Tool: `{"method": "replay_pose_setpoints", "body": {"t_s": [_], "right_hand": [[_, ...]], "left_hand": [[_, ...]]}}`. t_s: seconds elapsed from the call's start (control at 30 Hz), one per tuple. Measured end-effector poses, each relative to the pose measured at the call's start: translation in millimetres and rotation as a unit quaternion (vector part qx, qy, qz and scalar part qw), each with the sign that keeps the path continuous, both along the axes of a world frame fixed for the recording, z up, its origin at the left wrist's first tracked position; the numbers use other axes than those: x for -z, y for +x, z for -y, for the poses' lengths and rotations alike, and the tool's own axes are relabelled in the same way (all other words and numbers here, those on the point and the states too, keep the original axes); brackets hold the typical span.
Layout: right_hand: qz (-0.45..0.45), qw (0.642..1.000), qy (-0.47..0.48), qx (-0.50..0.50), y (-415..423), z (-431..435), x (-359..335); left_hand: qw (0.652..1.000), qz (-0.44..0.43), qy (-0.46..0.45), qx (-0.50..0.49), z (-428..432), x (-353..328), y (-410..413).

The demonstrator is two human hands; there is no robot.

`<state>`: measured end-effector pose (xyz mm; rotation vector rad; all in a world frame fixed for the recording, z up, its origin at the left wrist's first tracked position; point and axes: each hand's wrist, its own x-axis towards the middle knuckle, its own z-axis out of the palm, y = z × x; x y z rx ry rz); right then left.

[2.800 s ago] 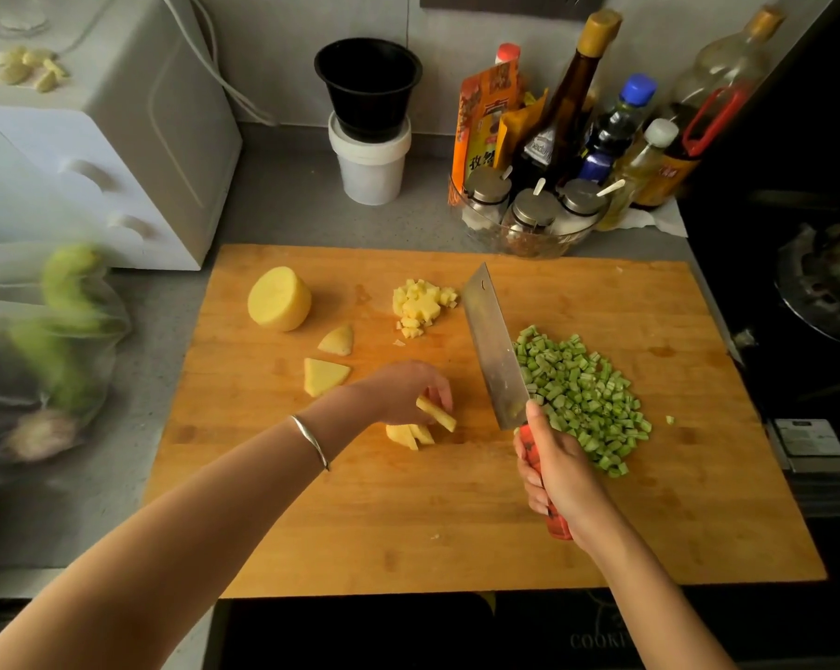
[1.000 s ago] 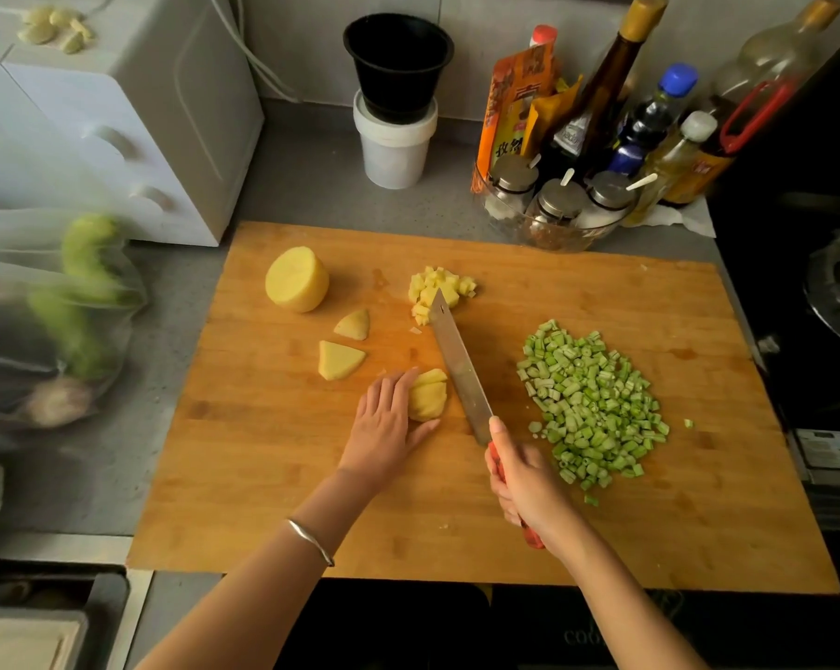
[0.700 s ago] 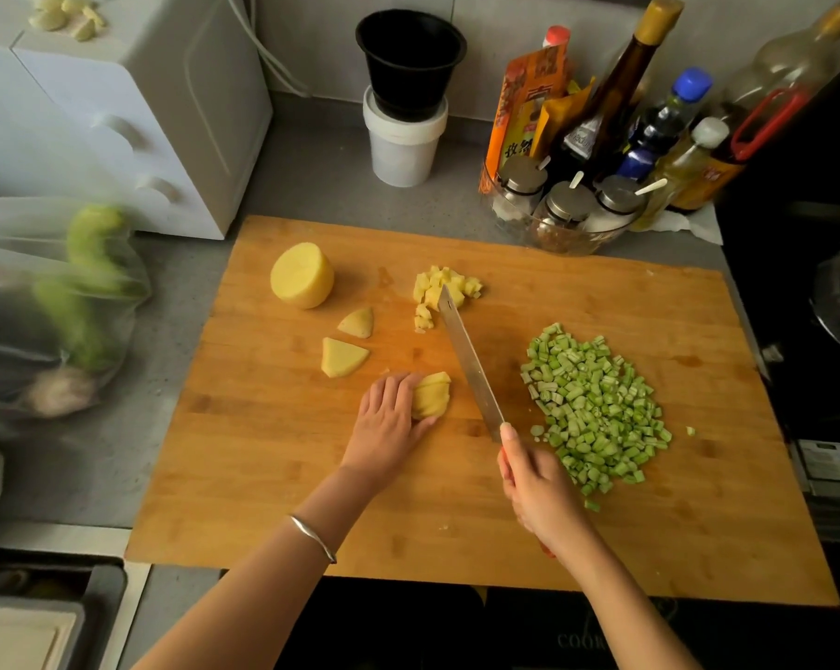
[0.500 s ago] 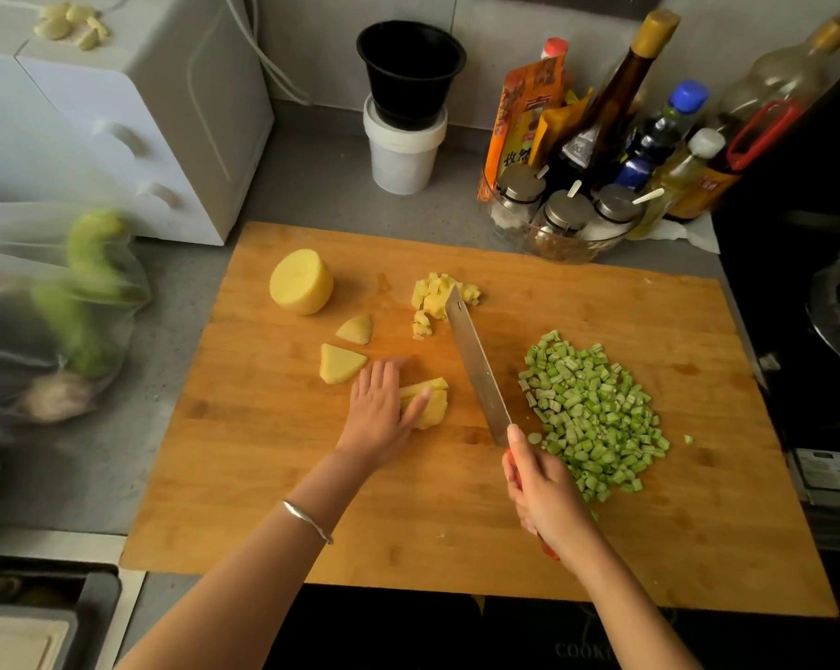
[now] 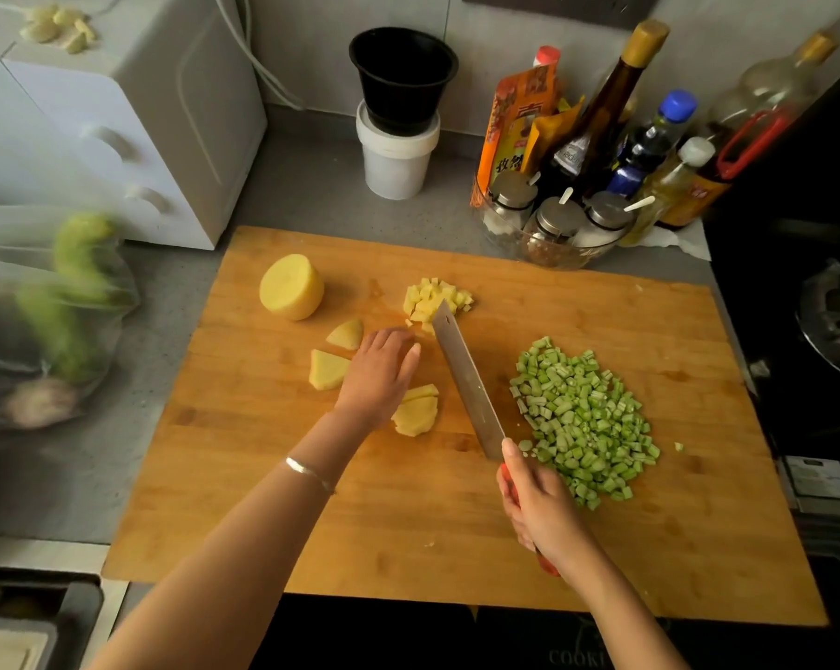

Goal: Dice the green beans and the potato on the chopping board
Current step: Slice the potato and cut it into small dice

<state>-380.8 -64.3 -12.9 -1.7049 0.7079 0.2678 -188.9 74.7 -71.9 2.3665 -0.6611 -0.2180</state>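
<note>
The left hand (image 5: pixel 379 374) is over the middle of the chopping board (image 5: pixel 456 539), fingers straight and together, just beside the potato slices (image 5: pixel 415 411). The right hand (image 5: pixel 543 510) has its fingers clamped on the handle of the knife (image 5: pixel 466 379). The diced green beans (image 5: pixel 582 418) are heaped toward the right edge, the potato half (image 5: pixel 291 286) near the far left corner.

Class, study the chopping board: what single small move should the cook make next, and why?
Probably set the left hand on the potato slices to steady them for cutting. That hand lies open, fingers pointing past the slices, while the right hand holds the cleaver with its blade beside them. The beans are already diced; the slices are not.
</note>
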Motion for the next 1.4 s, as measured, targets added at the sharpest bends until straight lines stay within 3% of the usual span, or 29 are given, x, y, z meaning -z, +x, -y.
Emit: {"method": "replay_pose_setpoints", "body": {"t_s": [0.1, 0.23, 0.43, 0.9, 1.07, 1.2, 1.4], "right_hand": [[-0.015, 1.0, -0.002, -0.016, -7, 1, 3], [-0.042, 0.999, -0.003, -0.03, -9, -5, 5], [-0.064, 0.997, -0.001, -0.035, -10, -18, 5], [-0.071, 0.997, 0.027, 0.004, -8, -34, 1], [-0.017, 0.999, 0.015, 0.025, -6, -33, -4], [0.005, 1.0, 0.022, 0.018, 1, -41, -7], [0.001, 1.0, -0.003, 0.001, 8, -46, -2]], "left_hand": [[1.0, 0.0, -0.029, -0.009, -22, 1, -35], [0.996, 0.026, 0.075, 0.04, -35, 21, -64], [0.987, 0.088, 0.13, 0.028, -28, 29, -66], [0.984, 0.06, 0.129, 0.108, -31, 21, -57], [0.999, 0.01, 0.031, -0.037, -32, 25, -69], [0.988, 0.034, 0.032, -0.149, -11, 27, -79], [0.98, 0.082, 0.085, -0.162, -6, 37, -80]]}}
